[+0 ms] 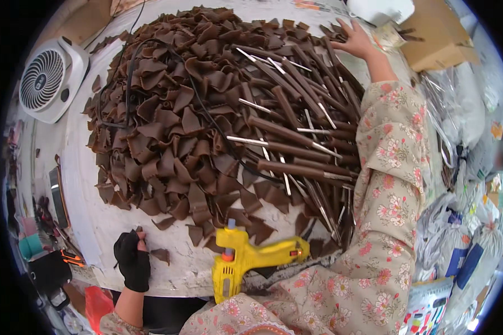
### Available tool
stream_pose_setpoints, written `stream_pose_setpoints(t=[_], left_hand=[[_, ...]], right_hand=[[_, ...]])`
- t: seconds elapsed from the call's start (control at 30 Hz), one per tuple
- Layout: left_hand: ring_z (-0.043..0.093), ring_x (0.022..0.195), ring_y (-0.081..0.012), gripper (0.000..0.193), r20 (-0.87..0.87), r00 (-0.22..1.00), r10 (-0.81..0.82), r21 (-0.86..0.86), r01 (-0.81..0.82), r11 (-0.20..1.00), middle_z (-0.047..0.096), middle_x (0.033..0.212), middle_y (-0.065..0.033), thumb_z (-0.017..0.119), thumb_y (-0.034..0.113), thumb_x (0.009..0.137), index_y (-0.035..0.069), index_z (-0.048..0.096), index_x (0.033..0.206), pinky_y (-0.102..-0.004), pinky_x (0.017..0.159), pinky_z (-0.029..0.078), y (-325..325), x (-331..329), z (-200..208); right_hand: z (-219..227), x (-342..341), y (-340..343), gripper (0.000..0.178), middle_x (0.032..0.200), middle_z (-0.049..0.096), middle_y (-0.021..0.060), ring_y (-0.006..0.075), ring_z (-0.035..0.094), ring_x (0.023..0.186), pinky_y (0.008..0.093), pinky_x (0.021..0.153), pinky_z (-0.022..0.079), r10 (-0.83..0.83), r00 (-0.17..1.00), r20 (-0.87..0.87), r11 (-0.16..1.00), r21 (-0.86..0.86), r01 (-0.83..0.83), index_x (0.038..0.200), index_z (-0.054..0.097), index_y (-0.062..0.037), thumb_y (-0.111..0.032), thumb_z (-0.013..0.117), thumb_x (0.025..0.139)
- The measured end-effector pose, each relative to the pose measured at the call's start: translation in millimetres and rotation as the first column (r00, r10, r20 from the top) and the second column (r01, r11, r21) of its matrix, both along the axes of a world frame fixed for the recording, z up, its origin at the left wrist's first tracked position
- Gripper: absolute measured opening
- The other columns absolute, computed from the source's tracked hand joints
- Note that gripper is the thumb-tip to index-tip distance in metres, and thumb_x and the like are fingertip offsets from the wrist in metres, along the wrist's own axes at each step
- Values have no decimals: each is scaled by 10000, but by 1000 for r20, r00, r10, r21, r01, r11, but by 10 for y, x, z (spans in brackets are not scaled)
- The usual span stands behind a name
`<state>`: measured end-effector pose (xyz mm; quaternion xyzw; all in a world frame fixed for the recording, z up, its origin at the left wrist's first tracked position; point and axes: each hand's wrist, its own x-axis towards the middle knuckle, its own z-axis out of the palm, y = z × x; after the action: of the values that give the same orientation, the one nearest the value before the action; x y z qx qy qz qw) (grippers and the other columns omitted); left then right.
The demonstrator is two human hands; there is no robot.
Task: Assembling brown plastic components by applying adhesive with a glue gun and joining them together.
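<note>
My left hand (133, 258), in a black fingerless glove, is closed at the table's near left. Its fingers are curled in, and what they hold, if anything, is hidden. A small brown curled piece (161, 255) lies just beside it. Stretched to the far right, my bare right hand (355, 42) has its fingers spread beside the far end of a pile of brown rolled sticks (285, 131) with white tips. My right sleeve runs along the pile's right side. A yellow glue gun (248, 257) lies near me at the table's front edge.
A large heap of brown curled pieces (156, 117) covers the middle, crossed by a black cord (198, 92). A white fan (53, 81) stands at the left. At the far right are a cardboard box (439, 39) and clear plastic bags (458, 106).
</note>
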<state>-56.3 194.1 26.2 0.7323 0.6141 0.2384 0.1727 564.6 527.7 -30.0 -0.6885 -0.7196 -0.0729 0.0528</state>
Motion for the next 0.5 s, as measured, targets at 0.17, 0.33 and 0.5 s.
stream_pose_setpoints(t=[0.17, 0.33, 0.5], left_hand=[[528, 648, -247, 117, -1, 999, -40, -23, 40, 999, 546, 697, -105, 528, -64, 735, 7, 587, 806, -321, 619, 421, 37, -11, -82], [535, 657, -268, 104, -6, 1000, -9, -50, 9, 999, 554, 705, -112, 543, -52, 718, 6, 587, 793, -336, 617, 426, 78, -6, -60], [539, 654, -268, 120, 41, 999, 6, -20, -6, 1000, 561, 703, -119, 545, -64, 701, 4, 587, 790, -337, 621, 427, 46, -17, -87]], right_hand=[[361, 398, -50, 880, 1411, 188, 277, 396, 199, 1317, 420, 1055, 240, -110, 987, -119, 989, -108, 97, 1385, 296, -282, -713, 556, 663], [175, 321, 61, 975, 1387, 258, 264, 387, 258, 1296, 409, 1045, 261, -211, 968, -135, 977, -38, 208, 1350, 377, -261, -814, 523, 560], [189, -153, 77, 819, 1249, 483, 145, 326, 408, 1203, 464, 966, 345, -301, 939, -164, 953, -37, 299, 1237, 516, -235, -773, 510, 620]])
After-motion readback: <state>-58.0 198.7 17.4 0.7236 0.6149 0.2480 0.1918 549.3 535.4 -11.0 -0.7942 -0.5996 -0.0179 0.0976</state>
